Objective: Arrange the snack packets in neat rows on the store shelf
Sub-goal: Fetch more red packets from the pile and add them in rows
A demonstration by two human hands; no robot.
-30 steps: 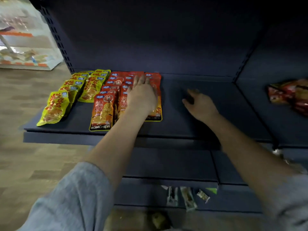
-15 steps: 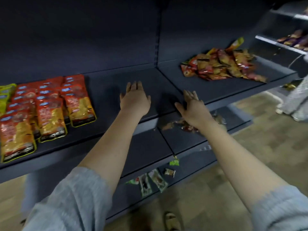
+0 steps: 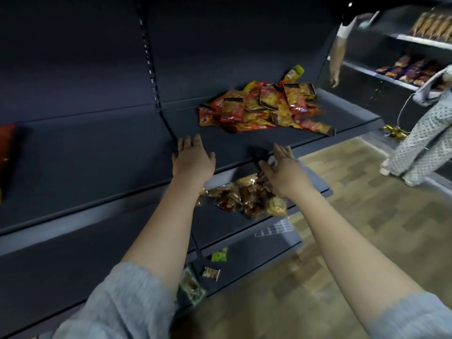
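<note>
A dark store shelf (image 3: 244, 145) unit fills most of the view, with a wooden floor (image 3: 342, 216) to the right of it. Both hands reach forward over the front part of the middle shelf board and hold nothing.

The fingers of the left hand (image 3: 192, 160) are straight and a little spread, palm down, above the bare board just right of the upright post (image 3: 152, 77). I cannot tell if the fingertips touch the board. The fingers of the right hand (image 3: 283, 165) are also extended and relaxed, and this hand is near the front edge of the same board. Grey sleeves (image 3: 117, 304) cover both arms up to the elbow.

Beyond the hands, further back on this board, lies a loose pile of snack packets (image 3: 264, 106), red, orange and yellow, overlapping each other in no order. One yellow packet (image 3: 294, 73) leans against the back wall above the pile. At the far left edge of the view the end of a red packet (image 3: 6, 148) lies on the neighbouring shelf section, well apart from the hands.

On the shelf below, under the hands, is another heap of brownish packets (image 3: 247, 196). On the lowest shelf lie a few small packets, one green packet (image 3: 219, 255) among them.

At the right, another person in dotted trousers (image 3: 420, 143) stands beside a second shelf unit (image 3: 403, 57) that carries more packets.
</note>
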